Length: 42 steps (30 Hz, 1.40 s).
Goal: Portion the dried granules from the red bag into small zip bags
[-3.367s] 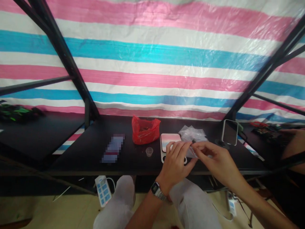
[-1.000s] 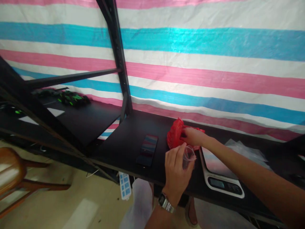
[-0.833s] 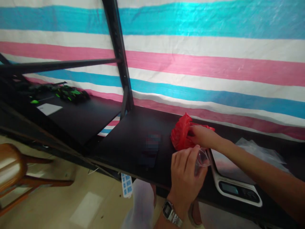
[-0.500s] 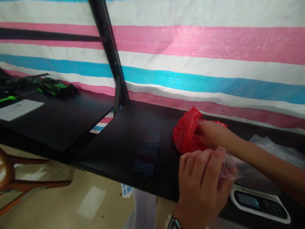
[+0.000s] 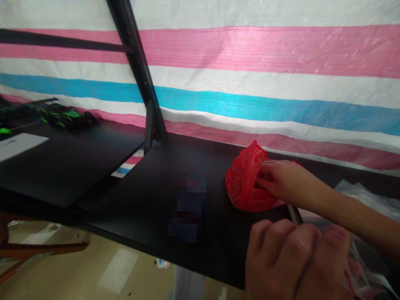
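A crumpled red plastic bag (image 5: 242, 183) sits on the black tabletop. My right hand (image 5: 278, 177) reaches into its mouth from the right, with thumb and fingers apart; the fingertips are partly hidden by the red film. Closer to the camera, my left hand (image 5: 290, 258) is closed, back of the hand up, around a small clear plastic bag (image 5: 364, 268) that shows at its right side. Something red shows through that clear film, too blurred to name.
More clear plastic bags (image 5: 368, 196) lie at the right. A black upright post (image 5: 137, 62) stands behind the table (image 5: 184, 150). At far left are a green-and-black toy car (image 5: 62, 116) and a white sheet (image 5: 21, 143). A wooden chair (image 5: 46, 250) is below left.
My left hand has moved right and down with the clear bag, away from the red bag. My right hand stays at the red bag's mouth. The view has shifted slightly; the scale is now covered.
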Tool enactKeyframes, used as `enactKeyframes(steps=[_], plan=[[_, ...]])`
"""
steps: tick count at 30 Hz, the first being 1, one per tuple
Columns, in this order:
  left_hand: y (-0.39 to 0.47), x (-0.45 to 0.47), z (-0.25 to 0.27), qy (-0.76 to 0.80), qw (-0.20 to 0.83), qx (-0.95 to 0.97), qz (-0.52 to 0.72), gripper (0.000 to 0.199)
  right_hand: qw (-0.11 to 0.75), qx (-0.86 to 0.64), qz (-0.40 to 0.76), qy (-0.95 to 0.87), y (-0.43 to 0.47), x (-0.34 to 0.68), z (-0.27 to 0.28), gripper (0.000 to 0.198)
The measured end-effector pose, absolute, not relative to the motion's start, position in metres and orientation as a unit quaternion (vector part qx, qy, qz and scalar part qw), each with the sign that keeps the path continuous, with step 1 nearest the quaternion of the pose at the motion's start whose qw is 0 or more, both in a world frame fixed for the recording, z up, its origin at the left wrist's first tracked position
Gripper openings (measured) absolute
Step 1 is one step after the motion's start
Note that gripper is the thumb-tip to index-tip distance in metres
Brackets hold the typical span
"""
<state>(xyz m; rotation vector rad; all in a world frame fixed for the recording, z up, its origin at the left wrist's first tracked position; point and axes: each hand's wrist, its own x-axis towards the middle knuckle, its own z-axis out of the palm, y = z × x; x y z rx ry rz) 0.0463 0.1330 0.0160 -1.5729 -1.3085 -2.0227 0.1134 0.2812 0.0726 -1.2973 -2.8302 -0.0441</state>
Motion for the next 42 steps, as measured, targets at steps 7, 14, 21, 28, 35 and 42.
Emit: enactKeyframes(steps=[7, 14, 21, 28, 35, 42], plan=[[0.132, 0.042, 0.018, -0.460, 0.131, -0.543, -0.690, 0.015, 0.047, -0.404, 0.003, -0.914, 0.279, 0.114, 0.069, 0.023], [0.128, 0.057, 0.008, -0.465, 0.120, -0.529, -0.700, 0.023, 0.052, -0.418, 0.009, -0.907, 0.284, 0.120, 0.062, 0.021], [0.121, 0.036, 0.010, -0.464, 0.101, -0.596, -0.647, 0.028, 0.101, -0.420, 0.050, -0.901, 0.283, 0.123, 0.079, 0.026], [0.126, 0.022, 0.011, -0.478, -0.008, -0.566, -0.671, 0.044, 0.148, -0.441, 0.092, -0.880, 0.272, 0.127, 0.108, 0.028], [0.145, 0.002, -0.002, -0.541, -0.138, -0.468, -0.685, 0.050, 0.092, -0.423, 0.104, -0.895, 0.272, 0.119, 0.122, 0.026], [0.150, -0.001, -0.005, -0.547, -0.101, -0.500, -0.664, 0.047, 0.135, -0.451, 0.023, -0.882, 0.251, 0.126, 0.135, 0.025]])
